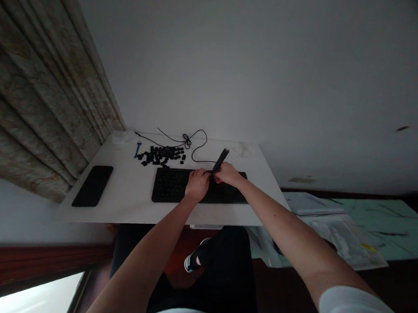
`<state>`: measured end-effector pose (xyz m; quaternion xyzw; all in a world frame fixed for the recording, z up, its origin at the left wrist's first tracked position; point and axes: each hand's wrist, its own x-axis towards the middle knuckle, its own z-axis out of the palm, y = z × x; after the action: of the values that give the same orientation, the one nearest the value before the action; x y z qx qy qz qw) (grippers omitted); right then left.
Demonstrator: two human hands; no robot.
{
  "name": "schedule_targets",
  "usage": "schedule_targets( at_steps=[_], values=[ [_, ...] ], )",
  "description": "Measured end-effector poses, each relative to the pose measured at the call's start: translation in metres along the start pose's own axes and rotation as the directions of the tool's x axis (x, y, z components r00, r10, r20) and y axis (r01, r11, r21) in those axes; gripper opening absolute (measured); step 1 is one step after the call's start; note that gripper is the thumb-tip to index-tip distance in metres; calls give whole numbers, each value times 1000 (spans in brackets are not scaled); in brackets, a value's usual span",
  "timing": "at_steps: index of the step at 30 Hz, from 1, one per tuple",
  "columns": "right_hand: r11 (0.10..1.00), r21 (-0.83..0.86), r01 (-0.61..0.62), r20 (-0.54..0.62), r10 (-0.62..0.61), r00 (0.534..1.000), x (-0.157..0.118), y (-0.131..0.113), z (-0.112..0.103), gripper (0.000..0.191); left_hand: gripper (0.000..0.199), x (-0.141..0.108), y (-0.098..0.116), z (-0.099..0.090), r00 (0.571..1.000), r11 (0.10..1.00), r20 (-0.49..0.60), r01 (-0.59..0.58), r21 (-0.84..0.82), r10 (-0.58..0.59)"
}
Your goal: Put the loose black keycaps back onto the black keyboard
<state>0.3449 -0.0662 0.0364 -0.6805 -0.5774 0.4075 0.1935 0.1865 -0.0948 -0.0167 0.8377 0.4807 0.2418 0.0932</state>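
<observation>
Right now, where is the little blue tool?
In the head view, the blue tool lies toward the back left of the white table, just left of the pile of small black pieces and farther back than the keyboard.

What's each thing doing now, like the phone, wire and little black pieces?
Phone: lying flat, screen dark
Keyboard: lying flat, partly hidden
Wire: partly bundled, otherwise loose
Little black pieces: loosely heaped
Blue tool: lying flat
Black stick: tilted, upper end raised
Left hand: at the keyboard
Right hand: seemingly gripping the black stick
Curtain: hanging in folds
</observation>
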Motion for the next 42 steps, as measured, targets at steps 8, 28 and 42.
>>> schedule_targets(
  at_steps=[8, 28, 42],
  values=[
    [1000, 25, 2, 8, -2, 1000, 0, 1, 0, 14, 23, 1, 0, -1, 1000, 1000, -8, 3, -7, -3],
    [999, -30, 44, 26, -43, 999, -3, 5, -3, 15, 25, -4, 3, -13, 990, 980, -127, 28, -196, -54],
    [992, -83, 98, 21, -97, 995, -7, 2, -3, 16, 20, 3, 1, -2, 1000, 990, 20, 19, -138, -16]
  ],
)
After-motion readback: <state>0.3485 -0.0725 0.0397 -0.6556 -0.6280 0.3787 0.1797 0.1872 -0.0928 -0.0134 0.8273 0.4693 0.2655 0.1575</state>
